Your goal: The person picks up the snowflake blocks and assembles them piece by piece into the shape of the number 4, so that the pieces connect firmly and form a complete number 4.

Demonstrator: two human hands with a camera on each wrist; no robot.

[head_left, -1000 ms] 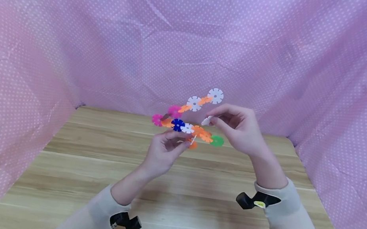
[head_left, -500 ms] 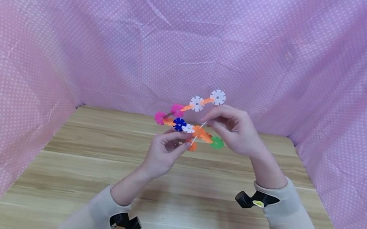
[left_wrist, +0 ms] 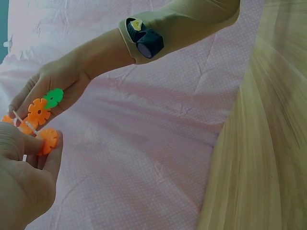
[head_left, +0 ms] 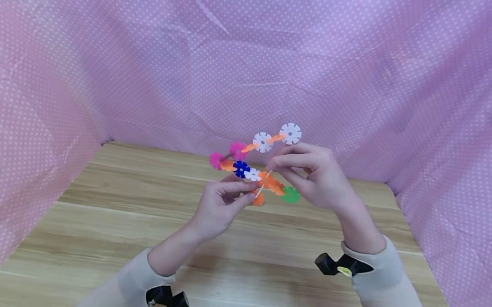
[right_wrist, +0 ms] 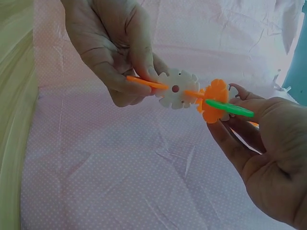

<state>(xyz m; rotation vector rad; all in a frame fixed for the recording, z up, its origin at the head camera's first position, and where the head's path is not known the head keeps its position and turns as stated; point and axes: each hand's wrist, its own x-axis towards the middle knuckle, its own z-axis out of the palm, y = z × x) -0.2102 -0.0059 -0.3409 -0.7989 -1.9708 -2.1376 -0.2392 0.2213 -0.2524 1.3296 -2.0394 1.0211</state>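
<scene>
A branching chain of notched plastic discs hangs between both hands above the table. My left hand [head_left: 220, 208] pinches its near end, where an orange disc [right_wrist: 144, 82] slots into a white disc [right_wrist: 176, 88]. Beyond it come an orange disc [right_wrist: 216, 100] and a green disc [head_left: 291, 195]. My right hand [head_left: 319, 178] pinches another white disc [right_wrist: 232, 93], seen edge-on from the head and lined up against the chain by the orange discs. Farther along the chain are a blue disc [head_left: 241, 169], pink discs [head_left: 238, 150] and a white end disc [head_left: 290, 133].
Below the hands lies a wood-grain table [head_left: 235, 280]. Pink dotted cloth [head_left: 261, 59] hangs at the back and on both sides. A black camera mount sits on each wrist, on the left [head_left: 167, 299] and right [head_left: 344, 266] sleeve.
My right hand has brought its white disc down and left to the chain, turning it from tilted to edge-on. The left hand has stayed nearly in place; the chain has shifted slightly right.
</scene>
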